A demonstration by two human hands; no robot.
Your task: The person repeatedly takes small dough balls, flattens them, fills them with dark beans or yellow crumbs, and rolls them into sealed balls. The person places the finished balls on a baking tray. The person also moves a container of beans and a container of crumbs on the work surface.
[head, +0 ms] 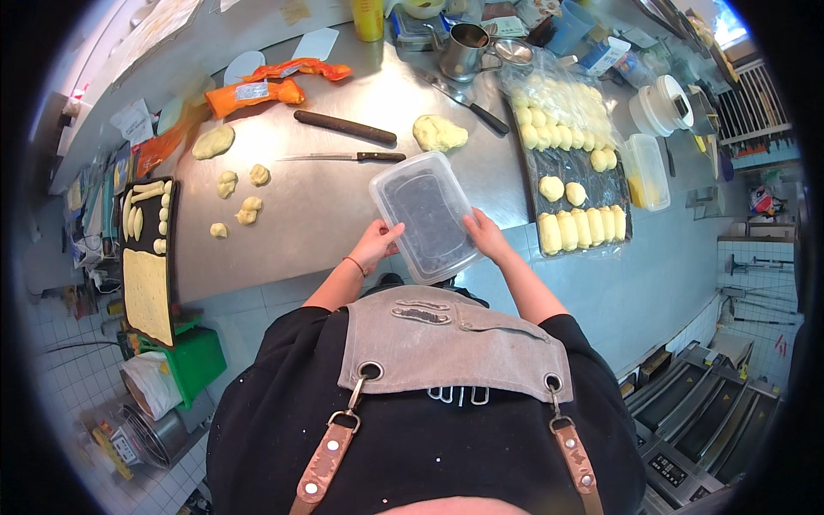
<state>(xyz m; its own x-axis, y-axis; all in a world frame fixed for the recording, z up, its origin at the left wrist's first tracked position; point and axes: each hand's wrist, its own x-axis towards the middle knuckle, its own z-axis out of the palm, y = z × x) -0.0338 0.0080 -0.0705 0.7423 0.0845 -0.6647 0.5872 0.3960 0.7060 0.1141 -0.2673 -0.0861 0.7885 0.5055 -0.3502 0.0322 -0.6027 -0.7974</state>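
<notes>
My left hand and my right hand grip the two long sides of a lidded clear plastic container, held at the front edge of the steel worktable. Its contents look dark or are see-through; I cannot tell which. Just beyond it lie a lump of dough, a dark wooden rolling pin and a knife with a dark wooden handle. Farther left are small dough pieces and a larger dough lump. A black-handled spatula lies to the right of the rolling pin.
At right, a black tray holds dough balls and rolls, partly under plastic film. Beside it stands a plastic tub. A tray of dough is at far left. Orange bags and a metal pitcher stand or lie at the back.
</notes>
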